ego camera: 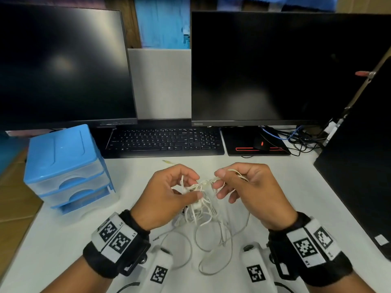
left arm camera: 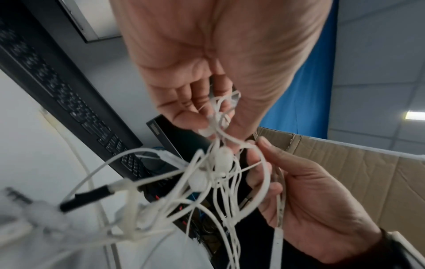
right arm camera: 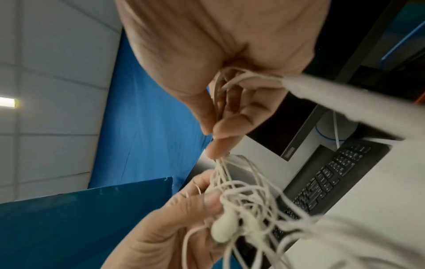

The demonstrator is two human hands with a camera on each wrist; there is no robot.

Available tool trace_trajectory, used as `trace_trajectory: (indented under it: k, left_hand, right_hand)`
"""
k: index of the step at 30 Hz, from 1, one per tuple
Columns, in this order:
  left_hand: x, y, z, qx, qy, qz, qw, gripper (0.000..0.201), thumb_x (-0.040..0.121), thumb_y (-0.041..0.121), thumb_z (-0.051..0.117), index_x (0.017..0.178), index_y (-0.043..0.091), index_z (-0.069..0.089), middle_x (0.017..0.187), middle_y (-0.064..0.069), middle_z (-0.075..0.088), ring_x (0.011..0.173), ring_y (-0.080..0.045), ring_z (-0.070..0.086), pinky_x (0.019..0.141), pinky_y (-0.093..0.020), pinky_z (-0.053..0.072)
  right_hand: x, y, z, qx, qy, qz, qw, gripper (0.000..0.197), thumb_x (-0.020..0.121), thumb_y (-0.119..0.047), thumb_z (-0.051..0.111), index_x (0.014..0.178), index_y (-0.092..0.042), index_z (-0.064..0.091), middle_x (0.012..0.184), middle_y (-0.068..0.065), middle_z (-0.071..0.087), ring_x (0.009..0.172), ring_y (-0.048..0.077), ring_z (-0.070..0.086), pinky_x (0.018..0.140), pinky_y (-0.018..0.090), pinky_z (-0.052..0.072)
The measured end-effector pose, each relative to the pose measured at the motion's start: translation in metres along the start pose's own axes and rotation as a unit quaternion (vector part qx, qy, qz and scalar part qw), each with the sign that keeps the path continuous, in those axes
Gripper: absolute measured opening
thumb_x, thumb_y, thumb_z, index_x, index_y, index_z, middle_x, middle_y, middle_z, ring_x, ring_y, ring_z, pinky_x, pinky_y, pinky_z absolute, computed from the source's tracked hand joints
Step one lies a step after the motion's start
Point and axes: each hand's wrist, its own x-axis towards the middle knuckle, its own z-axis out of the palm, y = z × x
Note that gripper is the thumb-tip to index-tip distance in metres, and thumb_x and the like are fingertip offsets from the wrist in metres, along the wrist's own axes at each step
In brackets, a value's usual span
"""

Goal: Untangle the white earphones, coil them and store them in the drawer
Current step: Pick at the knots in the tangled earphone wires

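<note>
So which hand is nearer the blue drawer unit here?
Left. The left hand grips the tangled earphones just right of the blue drawer unit; the right hand holds the same tangle farther right, beyond the left one.

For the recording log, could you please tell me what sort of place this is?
Most likely an office workstation: two dark monitors stand behind a black keyboard on a white desk, with a small blue drawer unit at the left. Both hands work tangled white earphones above the desk.
</note>
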Motion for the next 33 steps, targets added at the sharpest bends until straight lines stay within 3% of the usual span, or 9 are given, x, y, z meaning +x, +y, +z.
trace_trajectory:
  k: [3, 7, 10, 13, 19, 22, 26, 31, 33]
  left_hand:
    - [0.002, -0.001, -0.004, 0.042, 0.026, 0.006, 0.999, 0.025, 0.074, 0.002, 0.081, 0.079, 0.026, 0.075, 0.072, 0.013, 0.063, 0.069, -0.003, 0.055, 0.054, -0.011, 0.042]
    - [0.007, 0.004, -0.011, -0.103, 0.097, -0.055, 0.988, 0.016, 0.075, 0.008, 0.076, 0.085, 0.020, 0.075, 0.075, 0.008, 0.073, 0.065, -0.002, 0.060, 0.059, -0.018, 0.047]
    - [0.012, 0.008, -0.020, -0.148, 0.130, -0.060, 0.979, 0.013, 0.069, 0.018, 0.075, 0.079, 0.026, 0.076, 0.073, 0.007, 0.072, 0.061, -0.002, 0.056, 0.056, -0.016, 0.043]
    - [0.014, 0.008, -0.023, -0.138, 0.136, -0.058, 0.979, 0.020, 0.077, 0.008, 0.073, 0.075, 0.028, 0.076, 0.071, 0.009, 0.071, 0.062, -0.002, 0.054, 0.057, -0.014, 0.040]
    - [0.017, 0.002, -0.031, -0.107, 0.160, -0.099, 0.976, 0.017, 0.083, 0.008, 0.070, 0.081, 0.025, 0.075, 0.071, 0.011, 0.071, 0.063, 0.001, 0.056, 0.060, -0.015, 0.039]
    - [0.020, 0.000, -0.040, -0.079, 0.158, -0.110, 0.978, 0.014, 0.088, 0.001, 0.065, 0.086, 0.014, 0.072, 0.076, 0.003, 0.073, 0.057, 0.005, 0.060, 0.052, -0.005, 0.040]
    - [0.019, -0.006, -0.036, -0.040, 0.135, -0.116, 0.983, 0.016, 0.087, 0.001, 0.065, 0.085, 0.016, 0.072, 0.079, 0.000, 0.072, 0.067, -0.004, 0.062, 0.066, -0.015, 0.044]
    - [0.017, -0.002, -0.026, -0.067, 0.128, -0.089, 0.985, 0.020, 0.091, 0.001, 0.061, 0.087, 0.019, 0.069, 0.080, 0.000, 0.071, 0.073, -0.010, 0.063, 0.073, -0.026, 0.048]
    - [0.016, 0.003, -0.028, -0.096, 0.124, -0.081, 0.984, 0.020, 0.093, 0.002, 0.059, 0.089, 0.020, 0.068, 0.080, 0.001, 0.070, 0.080, -0.018, 0.066, 0.072, -0.030, 0.051]
  right_hand:
    - [0.001, -0.002, -0.003, 0.011, 0.012, -0.013, 1.000, 0.012, 0.091, -0.007, 0.066, 0.084, 0.002, 0.071, 0.074, 0.014, 0.074, 0.057, 0.020, 0.065, 0.049, 0.024, 0.048]
    - [0.001, -0.003, -0.010, -0.068, -0.011, -0.029, 0.997, 0.013, 0.088, -0.011, 0.071, 0.077, -0.006, 0.074, 0.067, 0.007, 0.072, 0.055, 0.013, 0.061, 0.048, 0.017, 0.043]
    - [0.003, -0.004, -0.020, -0.136, 0.038, -0.068, 0.988, 0.013, 0.088, -0.014, 0.072, 0.075, -0.015, 0.075, 0.066, 0.000, 0.072, 0.056, 0.005, 0.059, 0.055, 0.015, 0.047]
    - [0.005, -0.007, -0.026, -0.102, 0.089, -0.109, 0.985, 0.016, 0.089, -0.011, 0.070, 0.075, -0.016, 0.073, 0.063, -0.001, 0.068, 0.055, 0.003, 0.059, 0.054, 0.014, 0.046]
    - [0.004, -0.016, -0.030, 0.001, 0.139, -0.135, 0.981, 0.012, 0.095, -0.006, 0.060, 0.084, -0.003, 0.065, 0.058, 0.002, 0.060, 0.053, 0.017, 0.060, 0.060, 0.033, 0.055]
    - [0.003, -0.021, -0.033, 0.097, 0.118, -0.104, 0.983, 0.012, 0.097, -0.006, 0.055, 0.086, -0.003, 0.060, 0.059, 0.004, 0.049, 0.046, 0.013, 0.041, 0.045, 0.028, 0.044]
    - [0.002, -0.015, -0.030, 0.039, 0.080, -0.091, 0.992, 0.012, 0.093, -0.011, 0.062, 0.085, -0.004, 0.063, 0.058, 0.002, 0.047, 0.048, 0.008, 0.038, 0.046, 0.020, 0.031]
    - [0.005, 0.008, -0.020, -0.197, -0.094, 0.014, 0.976, 0.044, 0.065, -0.049, 0.081, 0.103, -0.031, 0.071, 0.086, -0.007, 0.075, 0.088, -0.002, 0.065, 0.085, 0.022, 0.047]
    - [0.005, 0.021, -0.012, -0.236, -0.135, 0.040, 0.962, 0.042, 0.068, -0.049, 0.082, 0.106, -0.034, 0.071, 0.084, -0.007, 0.075, 0.089, 0.003, 0.068, 0.085, 0.026, 0.050]
